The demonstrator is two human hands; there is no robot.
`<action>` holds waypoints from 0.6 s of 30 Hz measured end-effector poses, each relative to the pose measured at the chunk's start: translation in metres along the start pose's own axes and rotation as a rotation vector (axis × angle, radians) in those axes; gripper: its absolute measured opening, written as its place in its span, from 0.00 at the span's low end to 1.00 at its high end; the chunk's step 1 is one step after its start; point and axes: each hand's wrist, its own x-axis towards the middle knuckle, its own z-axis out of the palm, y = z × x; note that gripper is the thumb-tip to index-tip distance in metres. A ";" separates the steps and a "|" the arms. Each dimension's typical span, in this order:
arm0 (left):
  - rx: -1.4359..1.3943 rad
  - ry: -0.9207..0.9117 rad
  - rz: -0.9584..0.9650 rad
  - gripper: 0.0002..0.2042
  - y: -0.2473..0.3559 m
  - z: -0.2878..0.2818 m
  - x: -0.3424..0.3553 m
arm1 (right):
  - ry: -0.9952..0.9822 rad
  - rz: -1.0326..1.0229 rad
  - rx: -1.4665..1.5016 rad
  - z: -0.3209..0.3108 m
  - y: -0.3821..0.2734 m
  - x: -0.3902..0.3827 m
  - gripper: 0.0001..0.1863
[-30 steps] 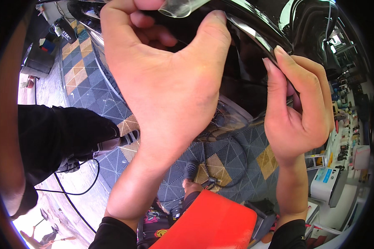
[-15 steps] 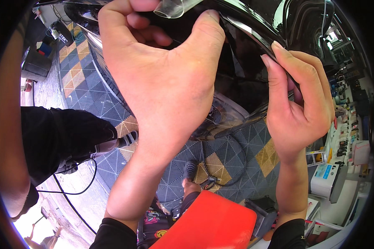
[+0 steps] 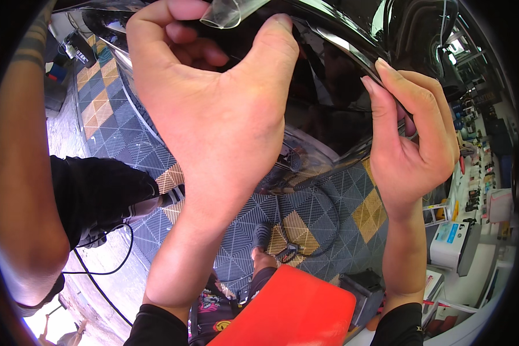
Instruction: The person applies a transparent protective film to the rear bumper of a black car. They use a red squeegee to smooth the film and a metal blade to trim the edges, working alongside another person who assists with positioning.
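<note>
Clear film (image 3: pixel 228 11) higher (glossy black panel (image 3: pixel 328 75))

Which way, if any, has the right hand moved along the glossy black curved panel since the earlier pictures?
No clear move: the right hand keeps its fingertips on the glossy black curved panel, at about the same spot on its edge.

The single head view looks steeply down, very close over both hands, perhaps tilted slightly forward.
</note>
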 end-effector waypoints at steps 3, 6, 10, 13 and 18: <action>0.148 0.108 -0.023 0.26 -0.007 0.007 0.000 | -0.002 0.003 0.003 -0.001 0.002 -0.001 0.13; 0.206 0.102 0.036 0.26 -0.028 -0.007 0.015 | -0.007 0.004 0.014 -0.001 0.004 -0.001 0.13; 0.215 0.099 0.045 0.26 -0.040 -0.016 0.011 | -0.008 0.002 0.009 -0.003 0.006 -0.001 0.13; 0.216 0.097 0.040 0.25 -0.039 -0.016 0.009 | -0.012 0.003 -0.002 -0.006 0.008 -0.002 0.13; 0.207 0.087 0.024 0.25 -0.031 -0.015 0.011 | -0.016 -0.011 -0.022 -0.010 0.012 -0.003 0.13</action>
